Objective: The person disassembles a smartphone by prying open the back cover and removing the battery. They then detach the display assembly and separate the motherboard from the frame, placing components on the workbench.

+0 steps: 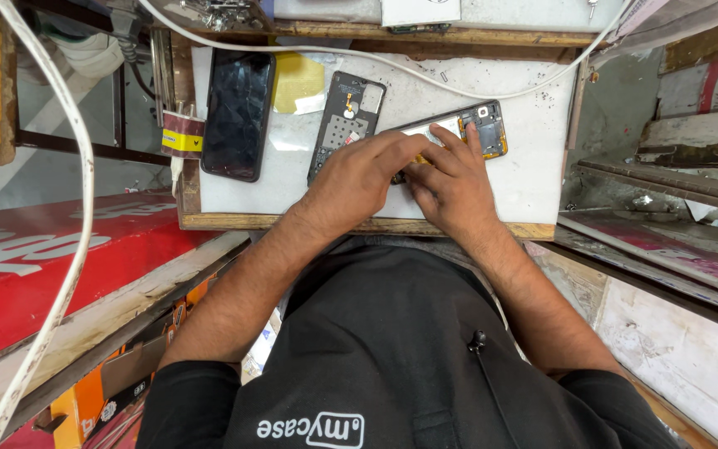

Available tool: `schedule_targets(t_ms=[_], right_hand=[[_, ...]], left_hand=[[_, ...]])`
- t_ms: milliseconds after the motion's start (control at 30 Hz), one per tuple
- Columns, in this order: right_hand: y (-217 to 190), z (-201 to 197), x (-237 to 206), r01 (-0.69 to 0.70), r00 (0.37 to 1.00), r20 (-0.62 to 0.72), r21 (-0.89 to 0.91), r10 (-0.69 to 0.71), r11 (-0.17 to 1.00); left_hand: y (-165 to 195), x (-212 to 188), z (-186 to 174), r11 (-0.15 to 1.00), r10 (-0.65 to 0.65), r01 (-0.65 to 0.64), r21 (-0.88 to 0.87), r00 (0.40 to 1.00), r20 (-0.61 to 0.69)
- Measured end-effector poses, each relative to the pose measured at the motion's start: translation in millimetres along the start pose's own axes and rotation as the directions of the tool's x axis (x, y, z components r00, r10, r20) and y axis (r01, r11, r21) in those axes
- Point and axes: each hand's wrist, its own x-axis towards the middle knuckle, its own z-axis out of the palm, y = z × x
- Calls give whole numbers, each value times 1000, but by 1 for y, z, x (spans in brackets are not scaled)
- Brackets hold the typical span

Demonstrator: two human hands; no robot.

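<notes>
Both hands rest on an opened phone body (485, 126) lying at an angle on a white work board (533, 166); its circuit board and yellow parts show. My left hand (359, 176) lies over the phone's lower end with fingers bent. My right hand (450, 179) presses fingertips onto the phone's middle. Whether either hand pinches a small tool is hidden. A black back cover (344, 120) lies just left of the hands.
A black phone with its screen up (237, 112) lies at the board's left, with a yellowish film (297, 81) beside it. A white cable (60, 249) runs down the left and across the top. A wooden shelf with small parts (425, 35) borders the board's far edge.
</notes>
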Motion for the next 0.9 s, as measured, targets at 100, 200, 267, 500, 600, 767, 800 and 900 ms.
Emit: schedule_targets(t_ms=[100, 200, 267, 500, 600, 767, 800, 900], right_hand=[[-2, -1, 0, 23, 999, -25, 11, -23, 1000], [-4, -1, 2, 27, 999, -42, 18, -26, 999], [-4, -2, 3, 11, 999, -33, 19, -10, 1000], [-7, -4, 2, 8, 999, -34, 45, -6, 999], [-8, -6, 2, 21, 1000, -24, 33, -20, 999], [-9, -7, 5, 9, 999, -40, 48, -8, 999], [-9, -7, 3, 1, 1000, -31, 49, 0, 999], [-9, -7, 2, 16, 999, -34, 57, -14, 998]], left_hand=[[1, 2, -2, 984, -130, 122, 128, 990, 54], [1, 5, -3, 992, -98, 89, 85, 989, 108], [3, 5, -3, 998, -56, 58, -11, 985, 164], [4, 12, -5, 997, -67, 59, 58, 987, 144], [7, 15, -8, 977, -204, 178, 115, 935, 289], [5, 13, -13, 997, 63, -64, 32, 997, 47], [5, 12, -11, 995, 16, -23, 101, 997, 73], [2, 10, -8, 968, -123, 91, 233, 984, 126]])
